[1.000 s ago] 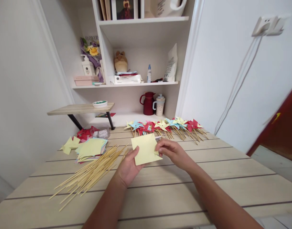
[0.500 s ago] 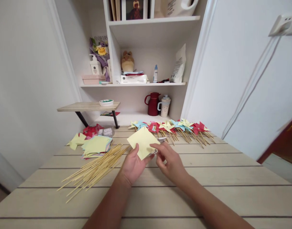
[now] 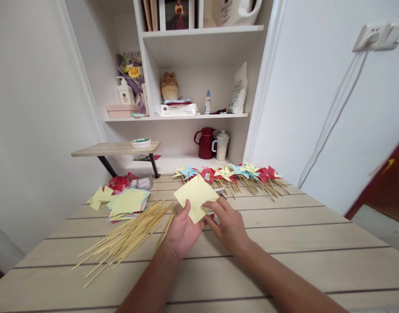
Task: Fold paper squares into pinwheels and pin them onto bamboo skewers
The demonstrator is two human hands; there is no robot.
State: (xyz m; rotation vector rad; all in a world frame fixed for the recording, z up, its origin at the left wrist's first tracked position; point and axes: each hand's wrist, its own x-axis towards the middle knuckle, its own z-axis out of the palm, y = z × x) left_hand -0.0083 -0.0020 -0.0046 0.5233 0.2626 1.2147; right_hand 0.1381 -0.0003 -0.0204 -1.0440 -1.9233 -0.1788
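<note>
A square of pale yellow paper (image 3: pixel 196 199) is held tilted like a diamond just above the wooden table (image 3: pixel 284 243). My left hand (image 3: pixel 181 230) pinches its lower left edge with thumb on top. My right hand (image 3: pixel 227 224) touches its lower right edge with its fingertips; whether something small is in that hand is hidden. A loose bundle of thin bamboo sticks (image 3: pixel 127 237) lies left of my left hand. Beyond it sits a stack of coloured paper squares (image 3: pixel 127 203).
A row of finished red, blue and yellow paper pinwheels (image 3: pixel 232 176) lies along the table's far edge. Red paper scraps (image 3: pixel 121 181) lie at the back left. Shelves behind hold a red jug (image 3: pixel 206 142), a mug (image 3: pixel 221 145) and bottles. A small wooden riser (image 3: pixel 116 149) stands at left.
The yellow square turned from lying flat-on to a diamond tilt. My right hand slid from its right edge to the lower right edge. The view shifted slightly.
</note>
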